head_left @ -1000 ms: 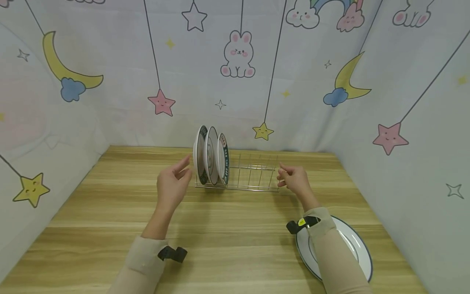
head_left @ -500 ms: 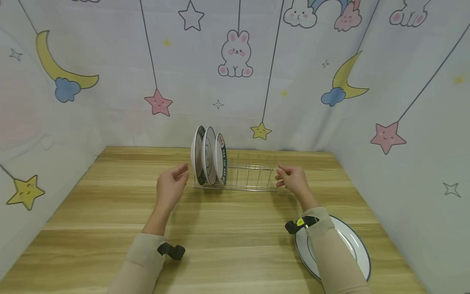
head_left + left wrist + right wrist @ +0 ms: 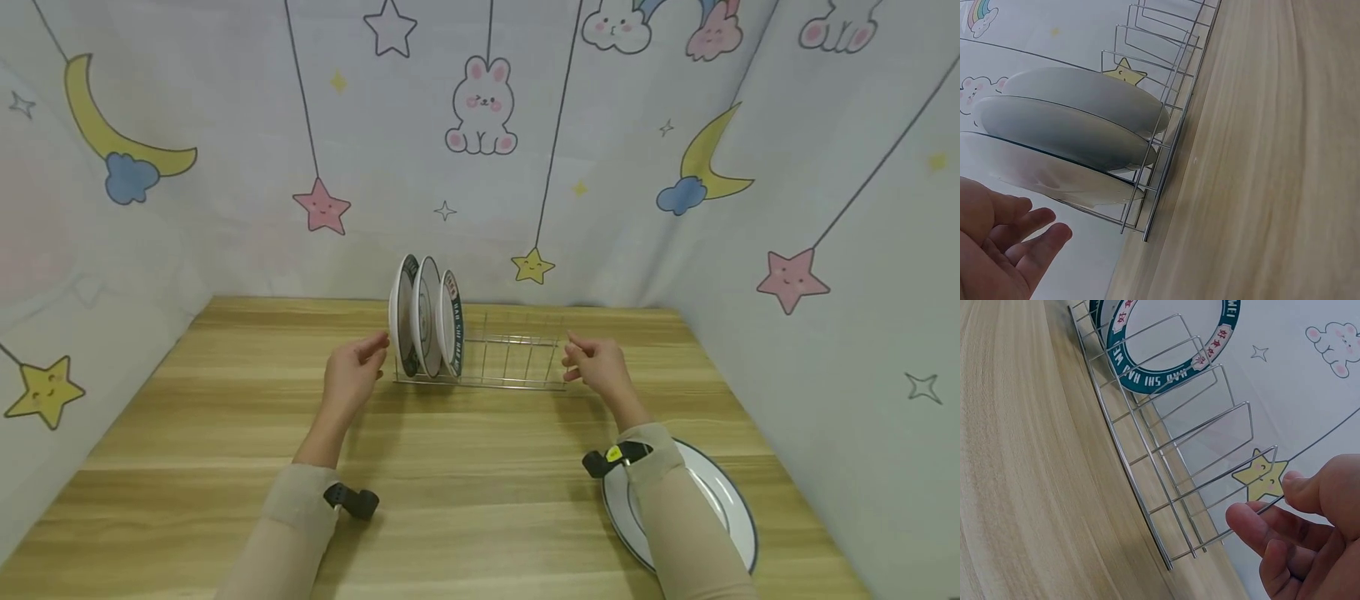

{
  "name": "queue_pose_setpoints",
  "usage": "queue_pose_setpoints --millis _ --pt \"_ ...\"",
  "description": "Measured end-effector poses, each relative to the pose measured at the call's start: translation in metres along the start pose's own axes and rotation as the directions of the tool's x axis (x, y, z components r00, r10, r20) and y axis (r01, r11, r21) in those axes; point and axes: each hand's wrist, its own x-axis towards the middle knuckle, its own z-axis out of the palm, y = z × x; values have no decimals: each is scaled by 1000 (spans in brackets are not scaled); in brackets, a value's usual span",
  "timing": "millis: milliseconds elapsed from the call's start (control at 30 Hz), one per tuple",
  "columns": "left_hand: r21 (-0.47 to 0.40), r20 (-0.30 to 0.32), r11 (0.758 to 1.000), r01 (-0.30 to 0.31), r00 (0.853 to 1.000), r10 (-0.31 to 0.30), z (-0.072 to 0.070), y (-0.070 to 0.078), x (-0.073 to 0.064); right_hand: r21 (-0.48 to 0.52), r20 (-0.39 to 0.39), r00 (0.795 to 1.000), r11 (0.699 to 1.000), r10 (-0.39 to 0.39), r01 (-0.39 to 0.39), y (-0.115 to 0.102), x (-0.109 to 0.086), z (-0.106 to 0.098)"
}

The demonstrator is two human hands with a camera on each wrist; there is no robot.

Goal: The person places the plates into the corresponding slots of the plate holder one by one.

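A wire dish rack (image 3: 517, 385) stands on the table near the back wall. Three plates are upright in its left part: a white outer plate (image 3: 1047, 172), a middle plate (image 3: 427, 317) and a plate with a lettered dark green rim (image 3: 1147, 381). My left hand (image 3: 352, 375) is beside the rack's left end; in the left wrist view its fingers (image 3: 1047, 244) are loosely bent, apart from the outer plate. At the right end, my right hand (image 3: 600, 367) pinches the rack's end wire between thumb and fingers (image 3: 1247, 525). The rack's right slots hold no plate.
A large white plate (image 3: 735, 500) with a dark blue rim lies flat at the right front, partly beneath the right forearm. Light wood-grain table (image 3: 465, 500) spreads before the rack. A printed cloth (image 3: 247, 167) hangs behind and along both sides.
My left hand's raised fingers have come down, and the hand has shifted slightly toward the rack's left end. My right hand stays at the rack's right end. The view has shifted slightly.
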Motion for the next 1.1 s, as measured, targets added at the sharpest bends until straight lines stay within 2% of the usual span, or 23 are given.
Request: queue_pose_setpoints --millis 333,600,1100 --pt "-87 32 996 19 999 -16 3 -3 10 17 17 1000 1000 10 -10 2 0 2" --pt "-147 36 987 62 998 -57 4 -3 17 16 11 1000 1000 12 -12 0 1 0" --pt "-194 24 978 78 997 -74 2 4 13 -6 19 1000 1000 1 -1 0 0 -1"
